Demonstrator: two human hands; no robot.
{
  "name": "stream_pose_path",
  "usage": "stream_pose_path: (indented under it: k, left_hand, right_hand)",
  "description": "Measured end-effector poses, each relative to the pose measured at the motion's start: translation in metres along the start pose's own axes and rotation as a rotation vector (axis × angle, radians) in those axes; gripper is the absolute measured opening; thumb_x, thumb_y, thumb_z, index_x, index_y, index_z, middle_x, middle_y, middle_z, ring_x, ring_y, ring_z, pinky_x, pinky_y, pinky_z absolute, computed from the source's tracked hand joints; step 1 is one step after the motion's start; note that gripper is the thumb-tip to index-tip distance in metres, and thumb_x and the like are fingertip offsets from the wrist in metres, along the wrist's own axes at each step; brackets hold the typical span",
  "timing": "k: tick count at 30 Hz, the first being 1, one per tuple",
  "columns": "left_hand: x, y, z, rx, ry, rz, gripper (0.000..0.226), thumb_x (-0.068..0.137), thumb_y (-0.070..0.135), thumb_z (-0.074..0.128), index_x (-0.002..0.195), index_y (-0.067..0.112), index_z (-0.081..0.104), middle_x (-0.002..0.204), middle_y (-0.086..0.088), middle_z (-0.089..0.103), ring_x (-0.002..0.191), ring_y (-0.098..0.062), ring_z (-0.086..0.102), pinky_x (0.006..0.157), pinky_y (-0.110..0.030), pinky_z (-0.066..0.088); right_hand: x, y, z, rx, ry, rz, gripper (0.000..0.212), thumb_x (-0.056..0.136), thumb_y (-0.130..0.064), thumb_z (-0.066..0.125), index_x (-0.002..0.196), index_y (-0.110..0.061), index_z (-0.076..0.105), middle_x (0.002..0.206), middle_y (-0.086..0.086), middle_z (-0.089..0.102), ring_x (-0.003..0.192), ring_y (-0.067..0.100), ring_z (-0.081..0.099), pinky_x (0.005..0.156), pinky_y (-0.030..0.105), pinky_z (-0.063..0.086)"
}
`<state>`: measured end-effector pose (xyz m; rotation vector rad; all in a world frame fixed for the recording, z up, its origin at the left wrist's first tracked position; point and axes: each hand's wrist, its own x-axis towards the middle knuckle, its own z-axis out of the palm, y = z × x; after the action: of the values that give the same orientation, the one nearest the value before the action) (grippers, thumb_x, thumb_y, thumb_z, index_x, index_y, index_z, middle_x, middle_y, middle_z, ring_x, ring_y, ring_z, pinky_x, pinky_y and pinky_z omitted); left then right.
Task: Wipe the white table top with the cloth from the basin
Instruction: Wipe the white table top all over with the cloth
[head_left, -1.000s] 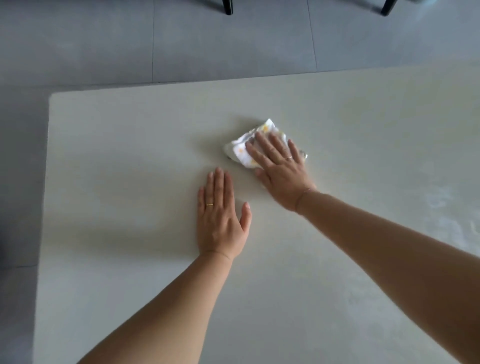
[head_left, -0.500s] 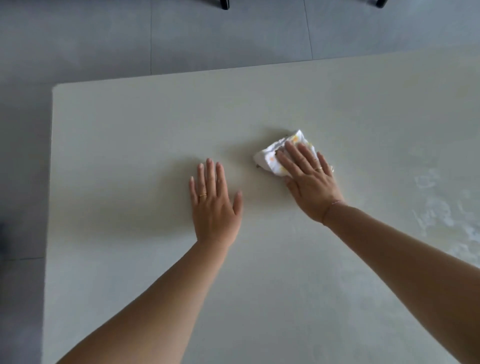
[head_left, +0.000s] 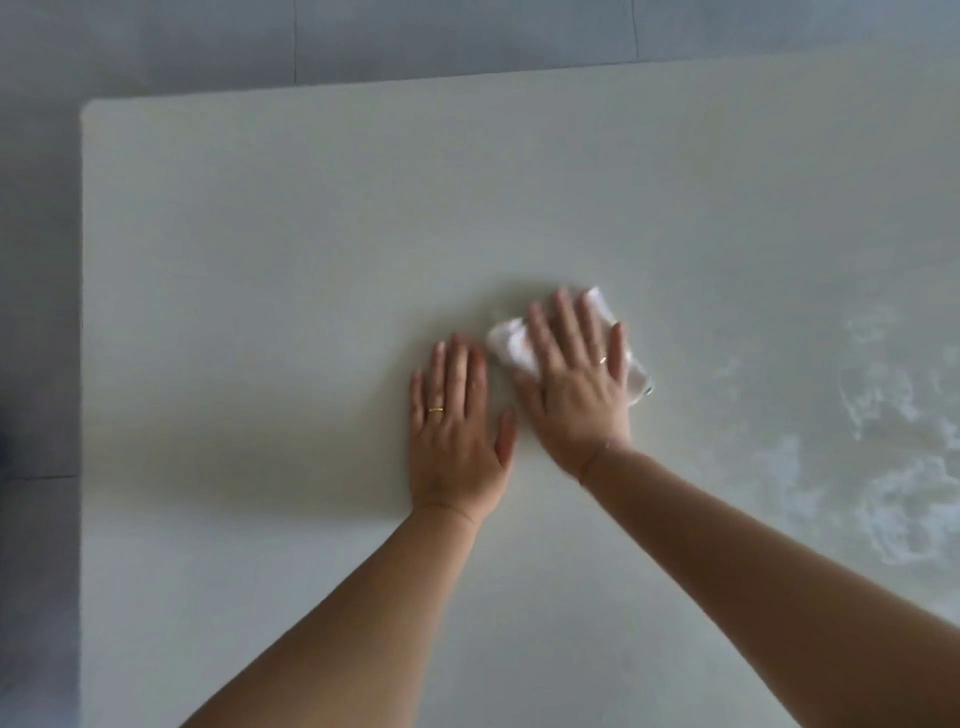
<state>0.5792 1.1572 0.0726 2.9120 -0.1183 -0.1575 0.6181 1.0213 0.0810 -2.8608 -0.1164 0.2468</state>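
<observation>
The white table top (head_left: 260, 260) fills most of the head view. A crumpled white cloth (head_left: 511, 343) lies near its middle, mostly covered by my right hand (head_left: 576, 384), which presses flat on it with fingers spread; the cloth is blurred. Just left of it my left hand (head_left: 454, 431) rests palm down on the bare table, fingers apart, holding nothing, its thumb close to my right hand. The basin is out of view.
Wet streaks (head_left: 893, 467) shine on the table at the right. The table's far edge and left edge with a rounded corner (head_left: 91, 109) border grey floor tiles (head_left: 156, 41).
My right hand has slid the cloth back toward me and to the left, ending right beside my left hand. The left hand has stayed planted. The view has shifted toward the table.
</observation>
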Motion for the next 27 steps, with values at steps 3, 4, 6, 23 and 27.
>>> stream_pose_path:
  k: [3,4,6,23,27]
  left_hand:
    - [0.000,0.000,-0.004,-0.010,-0.002,0.005,0.064,0.091,0.040,0.032,0.145,0.005,0.034,0.154,-0.015,0.027,0.143,-0.031,0.023,0.117,-0.044,0.013]
    - [0.001,0.001,-0.004,-0.009,-0.009,0.005,0.066,0.090,0.039,0.032,0.146,0.006,0.031,0.155,-0.014,0.025,0.144,-0.030,0.021,0.117,-0.044,0.012]
    - [0.001,0.002,-0.005,-0.017,-0.019,-0.008,0.067,0.089,0.039,0.032,0.148,0.007,0.028,0.156,-0.013,0.023,0.145,-0.029,0.019,0.117,-0.044,0.012]
    - [-0.001,0.000,0.000,-0.083,0.046,0.013,0.057,0.090,0.022,0.035,0.145,0.006,0.033,0.154,-0.015,0.027,0.143,-0.032,0.023,0.116,-0.047,0.016]
    - [0.000,-0.003,0.004,-0.092,0.055,0.027,0.054,0.094,0.016,0.038,0.146,0.006,0.030,0.155,-0.015,0.024,0.145,-0.031,0.019,0.118,-0.046,0.011]
  right_hand:
    - [-0.014,0.043,-0.012,-0.104,-0.087,-0.313,0.058,0.093,-0.049,0.031,0.146,-0.024,0.032,0.156,0.006,0.023,0.145,0.027,0.013,0.116,0.050,0.011]
    - [-0.006,0.065,-0.017,-0.109,-0.062,-0.252,0.058,0.093,-0.049,0.030,0.146,-0.025,0.032,0.156,0.006,0.023,0.145,0.026,0.013,0.116,0.049,0.011]
    - [0.009,0.095,-0.027,-0.036,0.028,0.099,0.058,0.093,-0.050,0.028,0.147,-0.029,0.027,0.158,0.002,0.017,0.146,0.021,0.006,0.117,0.047,0.005]
    - [-0.058,0.023,0.006,0.035,0.147,0.460,0.059,0.094,-0.048,0.027,0.149,-0.026,0.021,0.159,0.003,0.011,0.147,0.023,0.002,0.117,0.047,-0.001]
    - [-0.109,0.006,0.018,-0.053,-0.025,-0.147,0.054,0.097,-0.044,0.025,0.147,-0.025,0.027,0.157,0.001,0.020,0.146,0.022,0.009,0.117,0.044,0.004]
